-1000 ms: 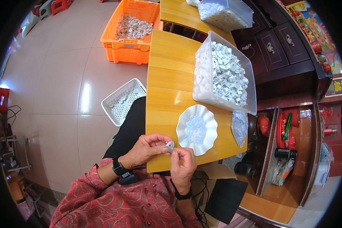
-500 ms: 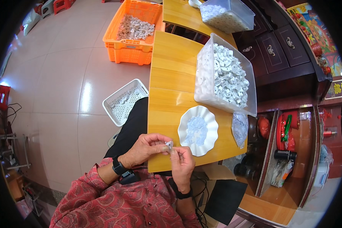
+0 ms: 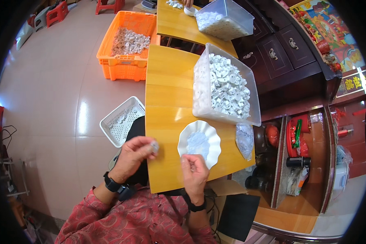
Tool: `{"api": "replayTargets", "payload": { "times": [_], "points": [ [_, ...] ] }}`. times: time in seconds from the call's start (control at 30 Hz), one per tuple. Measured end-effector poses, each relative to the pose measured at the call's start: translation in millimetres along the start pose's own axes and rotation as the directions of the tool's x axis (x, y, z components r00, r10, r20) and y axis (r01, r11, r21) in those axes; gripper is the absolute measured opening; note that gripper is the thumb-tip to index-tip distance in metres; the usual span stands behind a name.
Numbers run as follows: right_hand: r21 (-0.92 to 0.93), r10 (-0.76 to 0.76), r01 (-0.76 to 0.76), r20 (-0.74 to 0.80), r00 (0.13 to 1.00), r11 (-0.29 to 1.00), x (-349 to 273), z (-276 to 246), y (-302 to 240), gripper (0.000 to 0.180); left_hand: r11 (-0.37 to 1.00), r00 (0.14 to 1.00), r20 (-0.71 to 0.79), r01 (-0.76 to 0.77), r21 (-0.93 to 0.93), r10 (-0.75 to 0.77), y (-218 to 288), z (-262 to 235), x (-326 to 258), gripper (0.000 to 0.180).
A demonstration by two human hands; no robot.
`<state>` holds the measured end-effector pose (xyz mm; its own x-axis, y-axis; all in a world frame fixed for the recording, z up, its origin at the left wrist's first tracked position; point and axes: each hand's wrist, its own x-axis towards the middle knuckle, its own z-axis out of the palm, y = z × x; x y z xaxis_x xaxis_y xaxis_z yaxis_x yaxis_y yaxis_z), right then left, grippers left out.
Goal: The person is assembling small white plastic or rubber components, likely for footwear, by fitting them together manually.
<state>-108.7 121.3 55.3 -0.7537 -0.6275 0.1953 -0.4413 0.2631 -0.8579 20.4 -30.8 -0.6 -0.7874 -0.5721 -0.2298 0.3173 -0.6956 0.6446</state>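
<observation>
Over the table's near left edge, my left hand point(image 3: 133, 157) pinches a small round white plastic part point(image 3: 154, 147) between thumb and fingertips. My right hand point(image 3: 195, 174) is at the near rim of a scalloped white plate point(image 3: 215, 142), its thumb and fingers pressed together; what they hold, if anything, is too small to make out. Tiny pale-blue pieces point(image 3: 197, 143) lie in the plate. To the left, below the tabletop, stands a white perforated basket point(image 3: 106, 123) with several small white parts inside.
A clear bin point(image 3: 202, 112) heaped with white parts stands on the wooden table point(image 3: 166, 89), with a bag of pale pieces point(image 3: 244, 140) beside it. Beyond are an orange crate point(image 3: 124, 67) and a second table with another clear bin point(image 3: 232, 30). Another person's hand point(image 3: 188, 3) shows there.
My hands have come apart. The left has moved left toward the basket with the white part, while the right is now at the plate's rim. The whole view has shifted slightly.
</observation>
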Motion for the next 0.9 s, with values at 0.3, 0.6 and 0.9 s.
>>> {"api": "replayTargets", "payload": {
  "times": [0.3,0.6,0.9],
  "points": [
    [-0.44,-0.427,0.303,-0.214,0.879,0.845,92,-35,-20,0.013,0.992,0.884,-0.462,0.013,-0.127,-0.071,-29,-139,67,0.02],
    [-0.55,-0.436,0.372,0.015,0.9,0.748,176,-35,0,0.021,0.979,0.807,-0.576,0.015,-0.201,-0.13,-62,-207,88,0.023],
    [-0.542,-0.366,0.364,0.108,0.924,0.757,210,-34,6,0.029,0.981,0.808,-0.586,-0.053,-0.187,-0.068,-41,-180,77,0.02]
  ]
}}
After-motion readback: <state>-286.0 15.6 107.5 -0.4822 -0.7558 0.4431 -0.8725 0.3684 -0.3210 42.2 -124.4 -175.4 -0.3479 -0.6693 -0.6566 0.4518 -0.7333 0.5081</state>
